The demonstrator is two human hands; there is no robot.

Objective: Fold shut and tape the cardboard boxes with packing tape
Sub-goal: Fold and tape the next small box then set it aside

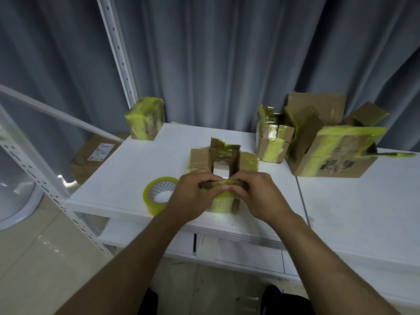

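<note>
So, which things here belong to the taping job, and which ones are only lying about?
Job: open box, its near flap gripped by the left hand and right hand; tape roll beside it; half-taped boxes at the right; taped box at the back left.
Lying about: labelled carton on the floor; white rack; grey curtain.

Perhaps storeroom: racking (118,53), taped boxes (145,120)

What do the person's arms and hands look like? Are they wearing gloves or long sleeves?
No gloves and no long sleeves. The left hand and right hand are bare, and the left arm and right arm are bare all the way to the bottom of the picture. No watch, ring, bracelet or marking shows on them.
</note>
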